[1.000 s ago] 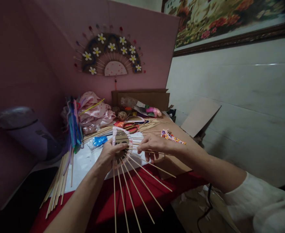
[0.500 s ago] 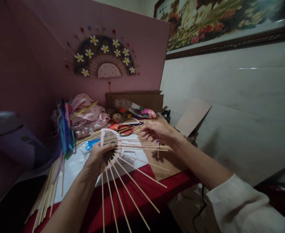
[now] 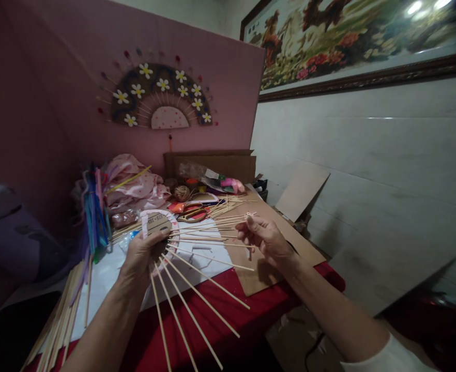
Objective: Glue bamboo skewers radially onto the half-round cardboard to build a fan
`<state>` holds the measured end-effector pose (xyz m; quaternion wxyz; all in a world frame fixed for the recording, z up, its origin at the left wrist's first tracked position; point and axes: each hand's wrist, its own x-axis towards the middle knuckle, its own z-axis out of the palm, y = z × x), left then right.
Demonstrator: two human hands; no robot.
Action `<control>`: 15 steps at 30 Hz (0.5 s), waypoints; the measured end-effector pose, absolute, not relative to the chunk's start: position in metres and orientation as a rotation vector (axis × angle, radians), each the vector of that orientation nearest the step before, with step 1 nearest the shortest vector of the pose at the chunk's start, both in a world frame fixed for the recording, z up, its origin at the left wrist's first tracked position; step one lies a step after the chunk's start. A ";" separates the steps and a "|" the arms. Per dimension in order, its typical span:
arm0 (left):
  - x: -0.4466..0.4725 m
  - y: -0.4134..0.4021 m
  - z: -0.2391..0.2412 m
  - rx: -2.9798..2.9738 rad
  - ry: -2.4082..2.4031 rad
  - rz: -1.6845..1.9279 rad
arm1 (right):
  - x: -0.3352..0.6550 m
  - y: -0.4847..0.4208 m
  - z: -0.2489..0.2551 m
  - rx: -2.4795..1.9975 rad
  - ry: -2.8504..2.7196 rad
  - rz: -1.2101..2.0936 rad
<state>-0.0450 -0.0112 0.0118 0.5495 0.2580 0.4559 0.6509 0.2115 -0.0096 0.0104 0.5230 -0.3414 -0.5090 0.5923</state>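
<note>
My left hand point(image 3: 145, 253) is closed on a half-round cardboard piece point(image 3: 156, 223) edged with pale pink fabric, its thumb pressing on the bare cardboard face. Several thin wooden sticks point(image 3: 200, 287) fan out from that piece toward the right and the front. At the right, the fingers of my right hand point(image 3: 264, 237) are pinched on the far end of a thin wooden stick point(image 3: 216, 222), whose other end lies by the cardboard piece's curved edge. More loose sticks point(image 3: 231, 204) lie on the table just beyond this hand.
Gold-handled scissors point(image 3: 193, 213), a ball of twine point(image 3: 182, 193) and pink fabric point(image 3: 135, 181) lie behind. Pipe cleaners point(image 3: 96, 206) and long sticks point(image 3: 59, 320) are at left. Brown cardboard point(image 3: 274, 248) covers the right side. A flowered fan point(image 3: 162, 93) hangs on the pink board.
My right hand has come back toward me from over the loose sticks, now with a stick end in its fingers. The cardboard piece and my left hand have shifted slightly left in view.
</note>
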 end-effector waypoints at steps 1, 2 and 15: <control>-0.045 -0.011 0.012 0.612 1.087 1.541 | 0.212 -0.010 0.010 -0.835 -1.233 1.381; -0.045 -0.011 0.012 0.615 1.091 1.542 | 0.212 -0.009 0.010 -0.850 -1.244 1.353; -0.042 -0.013 0.007 0.704 1.030 1.600 | 0.207 -0.019 0.010 -0.879 -1.309 1.242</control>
